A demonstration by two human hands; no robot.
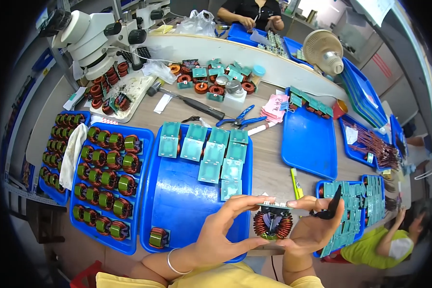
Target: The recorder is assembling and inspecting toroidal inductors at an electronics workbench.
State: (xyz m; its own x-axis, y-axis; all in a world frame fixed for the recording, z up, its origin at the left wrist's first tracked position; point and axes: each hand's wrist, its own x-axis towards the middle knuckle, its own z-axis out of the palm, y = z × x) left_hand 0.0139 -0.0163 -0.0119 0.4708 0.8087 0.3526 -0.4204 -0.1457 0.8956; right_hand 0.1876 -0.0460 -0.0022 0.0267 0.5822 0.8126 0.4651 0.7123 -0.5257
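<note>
In front of my body, my left hand [216, 235] and my right hand [312, 233] both grip a copper-wound toroidal coil [272, 223], fingers at its top edge and thumbs at its lower edge. A small circuit board edge tops the coil, and a green patch shows at its bottom. A slim black pointed object [332, 204] sticks up at the fingers of my right hand; its kind is unclear. Beneath my left hand lies a blue tray [177, 206] with several teal boards [213, 152] at its far end and one green-banded coil [158, 237] in its near left corner.
Left, another blue tray [146, 144] holds rows of green-banded coils. Behind are a hammer [201, 106], blue-handled pliers [242, 119], loose coils [216, 90] and a microscope [89, 38]. A yellow-green knife-like tool [296, 183] lies right, near board-filled trays [343, 216]. Two other people sit nearby.
</note>
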